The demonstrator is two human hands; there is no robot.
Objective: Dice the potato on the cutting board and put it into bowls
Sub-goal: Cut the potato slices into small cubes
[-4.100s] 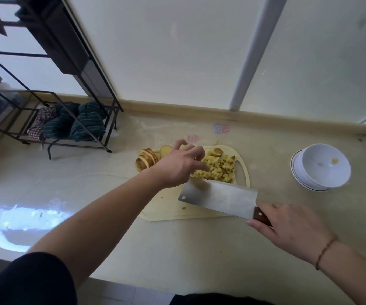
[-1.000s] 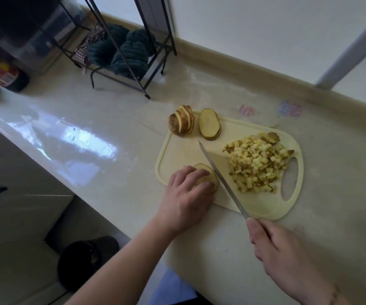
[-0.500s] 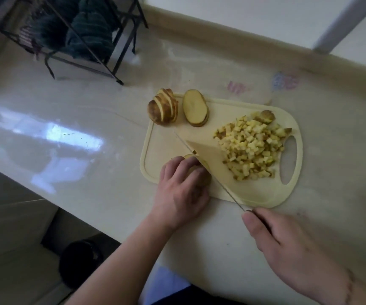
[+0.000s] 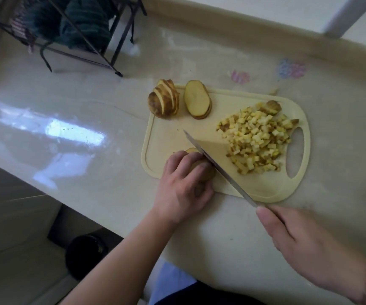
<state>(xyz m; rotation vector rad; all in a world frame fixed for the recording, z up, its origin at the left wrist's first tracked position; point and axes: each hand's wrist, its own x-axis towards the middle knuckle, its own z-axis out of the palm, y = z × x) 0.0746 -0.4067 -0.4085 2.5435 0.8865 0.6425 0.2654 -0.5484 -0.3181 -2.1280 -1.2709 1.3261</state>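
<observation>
A pale yellow cutting board lies on the counter. A heap of diced potato covers its right half. At its far left corner stand a fan of potato slices and a short stack of flat slices. My left hand presses a small stack of potato slices onto the board's near left corner; my fingers hide most of it. My right hand grips the handle of a cleaver, its blade edge-down right beside my left fingertips. No bowl is in view.
A black wire rack holding dark green cloths stands at the far left of the counter. The counter's front edge runs diagonally at the lower left, with a dark bin on the floor below. A wall ledge bounds the back.
Since four seconds ago my left hand has left the diced heap and now holds slices at the board's near corner. The cleaver stands on edge against them. The white bowls have dropped out of view.
</observation>
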